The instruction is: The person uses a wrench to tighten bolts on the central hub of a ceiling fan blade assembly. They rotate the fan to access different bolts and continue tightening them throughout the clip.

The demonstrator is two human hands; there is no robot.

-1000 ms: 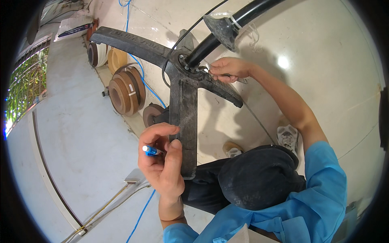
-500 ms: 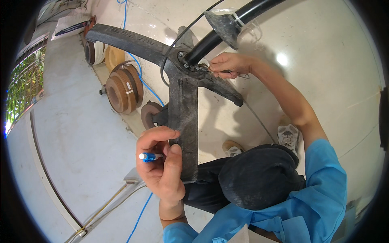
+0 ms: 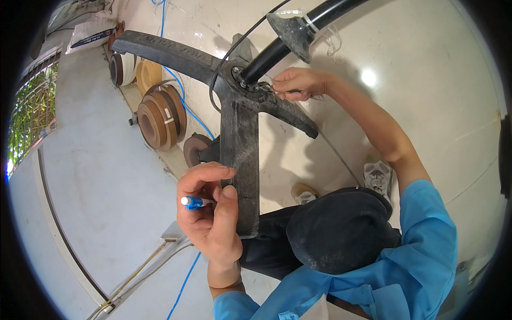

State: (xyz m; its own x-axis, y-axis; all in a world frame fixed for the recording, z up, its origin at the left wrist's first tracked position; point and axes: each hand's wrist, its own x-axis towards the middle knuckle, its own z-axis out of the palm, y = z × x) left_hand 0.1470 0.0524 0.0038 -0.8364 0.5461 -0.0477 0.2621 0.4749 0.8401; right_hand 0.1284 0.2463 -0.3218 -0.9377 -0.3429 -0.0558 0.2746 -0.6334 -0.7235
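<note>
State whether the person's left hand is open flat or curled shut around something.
Curled shut. The left hand pinches a small blue-and-white connector between thumb and fingers while resting against the dark metal arm.

The scene is being viewed by one head-worn fisheye camera, being aimed steeply downward, close above the left grip (image 3: 210,213) and the floor (image 3: 96,192) beneath it.

Small item under the right hand (image 3: 298,82) fingertips, at the black bracket (image 3: 240,138) hub, indiscernible.
</note>
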